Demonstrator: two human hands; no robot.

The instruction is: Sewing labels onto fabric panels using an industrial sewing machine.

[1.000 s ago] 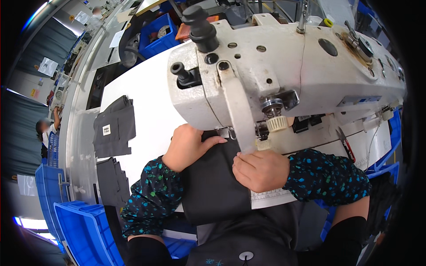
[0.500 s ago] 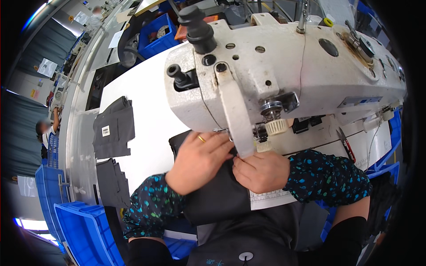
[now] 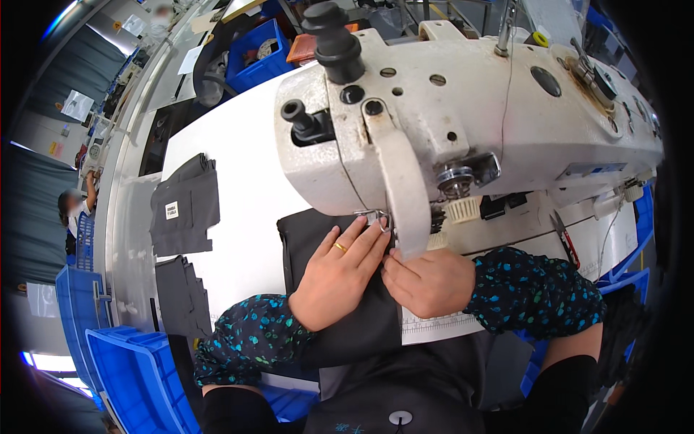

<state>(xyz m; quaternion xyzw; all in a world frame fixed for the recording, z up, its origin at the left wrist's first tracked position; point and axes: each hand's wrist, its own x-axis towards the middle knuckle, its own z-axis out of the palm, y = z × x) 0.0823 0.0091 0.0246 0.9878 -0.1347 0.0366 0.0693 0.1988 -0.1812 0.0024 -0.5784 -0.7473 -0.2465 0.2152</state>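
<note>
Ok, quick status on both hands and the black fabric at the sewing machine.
Left hand flat on the black fabric, fingers at the needle area. Right hand pinching the fabric edge beside it. Sewing machine head hides the needle itself.

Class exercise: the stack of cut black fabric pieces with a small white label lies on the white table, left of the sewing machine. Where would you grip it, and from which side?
Probably best to grip the stack of cut black fabric pieces at its right edge, coming from the right over the white table. That edge faces bare tabletop, and the pieces lie flat, so fingers could slide under. The left side sits close to the table's edge.
</note>
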